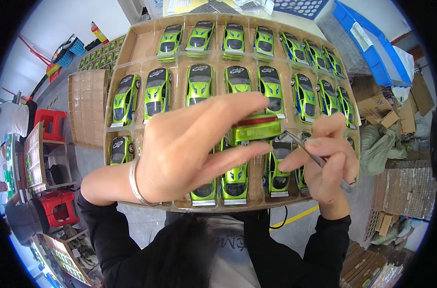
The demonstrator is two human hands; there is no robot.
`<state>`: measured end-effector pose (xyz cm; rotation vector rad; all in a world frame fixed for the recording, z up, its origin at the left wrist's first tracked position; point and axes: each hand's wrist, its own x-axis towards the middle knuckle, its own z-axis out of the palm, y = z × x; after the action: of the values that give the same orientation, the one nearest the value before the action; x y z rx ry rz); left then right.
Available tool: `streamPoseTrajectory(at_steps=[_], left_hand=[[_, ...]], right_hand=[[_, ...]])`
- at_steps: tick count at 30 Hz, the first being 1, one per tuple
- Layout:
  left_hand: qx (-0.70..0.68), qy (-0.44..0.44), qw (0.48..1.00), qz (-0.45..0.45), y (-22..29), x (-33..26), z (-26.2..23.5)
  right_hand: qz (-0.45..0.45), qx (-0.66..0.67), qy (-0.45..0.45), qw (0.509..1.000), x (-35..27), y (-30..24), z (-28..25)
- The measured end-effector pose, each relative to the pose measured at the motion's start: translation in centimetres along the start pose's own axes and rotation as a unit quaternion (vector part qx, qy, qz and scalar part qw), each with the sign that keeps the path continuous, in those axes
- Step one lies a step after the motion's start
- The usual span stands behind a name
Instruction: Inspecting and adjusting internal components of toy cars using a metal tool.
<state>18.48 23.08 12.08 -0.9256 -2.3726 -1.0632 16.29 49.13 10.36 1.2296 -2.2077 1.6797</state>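
Between the thumb and fingers of my left hand [180, 139], a bright green toy car [257, 132] is held above the tray, one end with a red strip turned up. A silver bracelet circles that wrist. My right hand [331, 158] grips metal tweezers [316, 157], their tip at the right side of the car; I cannot tell whether it touches. Beneath both hands lies a large cardboard tray [142, 43] with clear plastic compartments. Rows of matching green toy cars [198, 36] with black roof panels sit in it, some hidden by my hands.
Another compartmented tray [86, 108] lies to the left, with more green cars [101, 57] behind it. Red stools [50, 125] stand further left. On the right are a blue plastic bin [374, 57], cardboard boxes [372, 101] and a stack of brown cardboard [405, 187].
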Motion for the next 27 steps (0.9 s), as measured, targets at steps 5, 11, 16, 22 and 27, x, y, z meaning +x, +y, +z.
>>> streamPoseTrajectory(at_steps=[5,11,16,22,27], left_hand=[[0.012,0.025,0.999,0.043,0.1,-0.5,0.7],[-0.016,0.003,1.0,0.018,-0.1,-1.2,1.4],[0.06,0.024,0.996,0.054,-0.5,-1.4,1.6],[0.012,0.036,0.999,0.016,-1.3,-1.3,2.0],[0.02,0.066,0.997,0.029,-1.6,-1.0,2.3]], right_hand=[[0.02,0.1,0.021,0.995,-0.1,-0.4,1.7],[0.046,0.169,-0.034,0.984,-0.6,0.2,1.4],[0.071,0.18,-0.04,0.98,-0.4,0.2,1.4],[0.091,0.143,-0.034,0.985,-0.6,1.0,1.7],[0.063,0.099,-0.004,0.993,-0.7,1.4,2.3]])
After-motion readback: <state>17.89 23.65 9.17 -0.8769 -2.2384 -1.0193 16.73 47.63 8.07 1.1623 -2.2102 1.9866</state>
